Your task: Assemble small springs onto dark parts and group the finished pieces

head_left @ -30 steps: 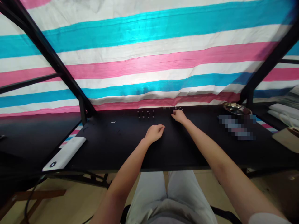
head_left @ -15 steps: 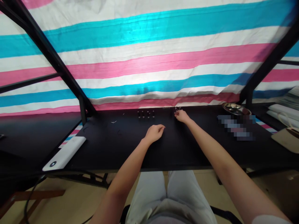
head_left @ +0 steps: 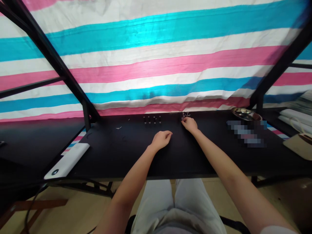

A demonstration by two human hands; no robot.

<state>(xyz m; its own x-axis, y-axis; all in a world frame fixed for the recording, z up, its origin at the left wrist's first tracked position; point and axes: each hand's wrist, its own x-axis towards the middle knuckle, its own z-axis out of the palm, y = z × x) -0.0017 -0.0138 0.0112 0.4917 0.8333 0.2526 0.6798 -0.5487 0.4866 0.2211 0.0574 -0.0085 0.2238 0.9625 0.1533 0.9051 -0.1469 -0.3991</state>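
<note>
My left hand (head_left: 161,139) rests on the black table with its fingers curled and pressed together; anything between them is too small to make out. Farther back, my right hand (head_left: 190,124) is closed in a pinch beside a cluster of small parts (head_left: 183,115), and what its fingertips grip, if anything, cannot be seen. Thin white pieces (head_left: 187,114) lie just beyond it. To the left stand several small dark cylinders (head_left: 149,120) in a row, with light-coloured ends. A row of tiny pieces (head_left: 173,113) sits at the table's back edge.
A white oblong device (head_left: 67,161) lies at the left of the black table (head_left: 109,152). White scraps (head_left: 118,128) are near the back left. On the right are a shiny metal dish (head_left: 246,114) and a blurred-out item (head_left: 247,134). Striped sheeting (head_left: 156,61) hangs behind, between black frame bars.
My right hand has drawn slightly back toward me, so more of the small parts beyond it show. My left hand has hardly moved.
</note>
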